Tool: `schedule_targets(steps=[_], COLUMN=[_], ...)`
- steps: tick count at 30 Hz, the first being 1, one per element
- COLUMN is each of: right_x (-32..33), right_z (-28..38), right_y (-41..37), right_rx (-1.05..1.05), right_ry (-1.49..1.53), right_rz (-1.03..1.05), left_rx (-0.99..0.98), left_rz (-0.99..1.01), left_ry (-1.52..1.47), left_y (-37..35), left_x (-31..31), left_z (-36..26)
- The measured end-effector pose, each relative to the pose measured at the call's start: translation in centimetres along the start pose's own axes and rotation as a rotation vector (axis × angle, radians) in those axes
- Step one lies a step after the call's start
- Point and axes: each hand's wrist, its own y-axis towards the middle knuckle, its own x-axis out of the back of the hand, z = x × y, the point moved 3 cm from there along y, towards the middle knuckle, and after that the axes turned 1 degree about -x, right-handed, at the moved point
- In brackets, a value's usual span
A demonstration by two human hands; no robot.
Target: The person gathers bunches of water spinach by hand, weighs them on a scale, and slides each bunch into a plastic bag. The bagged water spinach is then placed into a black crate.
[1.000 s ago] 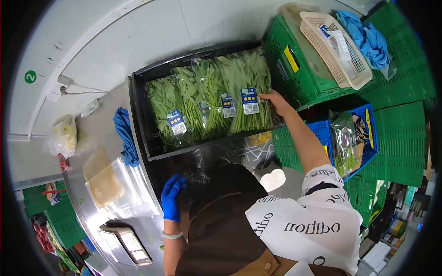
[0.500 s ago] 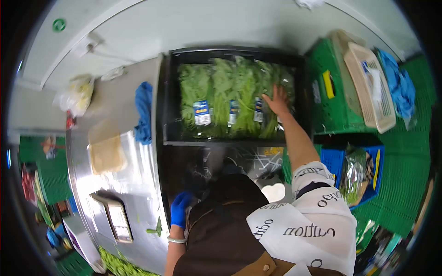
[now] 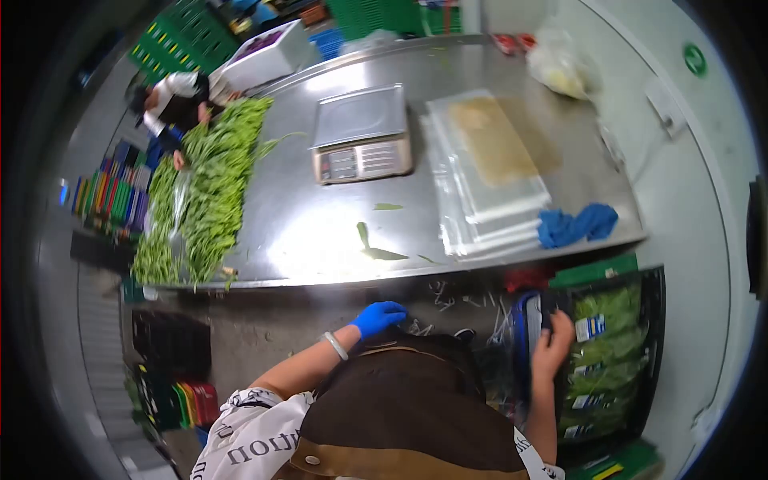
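My left hand (image 3: 380,318), in a blue glove, hangs in front of my apron near the table's front edge. Its fingers are stretched out and hold nothing. My bare right hand (image 3: 554,346) is at the near rim of a black crate (image 3: 658,352), thumb and fingers apart; whether it touches the rim is unclear. Inside the crate lie several clear bags of leafy greens (image 3: 604,344) with blue and white labels.
The metal table (image 3: 288,240) bears a scale (image 3: 360,136), clear plastic bags (image 3: 492,168), a blue cloth (image 3: 578,226), loose leaves and a heap of greens (image 3: 216,184). A co-worker (image 3: 180,104) handles the heap. Black crates (image 3: 172,344) stand on the left floor.
The view has turned left toward the table, so the crate now shows at the right. My right hand has moved off the bagged greens to the crate's rim.
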Motion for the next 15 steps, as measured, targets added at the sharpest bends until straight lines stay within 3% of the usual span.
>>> schedule_targets(steps=[2,5,7,9,10,12,15], right_x=[-5.1,-13.1,-18.6,-23.8,-26.3,-31.4,-39.0], right_z=[8.2,14.7,17.4,20.7,22.8,27.0,34.0], right_y=[2.6,3.4,2.8,2.2,1.8,0.3,-2.3], right_rx=[0.379,0.622,0.650,0.611,0.538,0.450,0.407], right_ry=[-0.041,0.042,0.045,0.072,0.107,0.135,0.221], right_rz=[0.324,0.690,0.776,0.857,0.906,0.946,1.223], left_rx=[0.004,0.040,0.066,0.052,0.060,-0.034,-0.062], left_rz=[-0.037,-0.149,-0.293,-0.580,-0.747,-1.021,-1.278], left_ry=[-0.078,-0.394,-0.622,-0.723,-0.732,-1.067,-1.297], left_y=[-0.9,-3.3,-5.5,-7.2,-8.1,-8.7,-10.3], left_x=[3.1,9.1,14.7,21.2,24.6,30.9,39.2], left_z=[2.6,6.2,7.9,11.7,14.4,22.5,28.2])
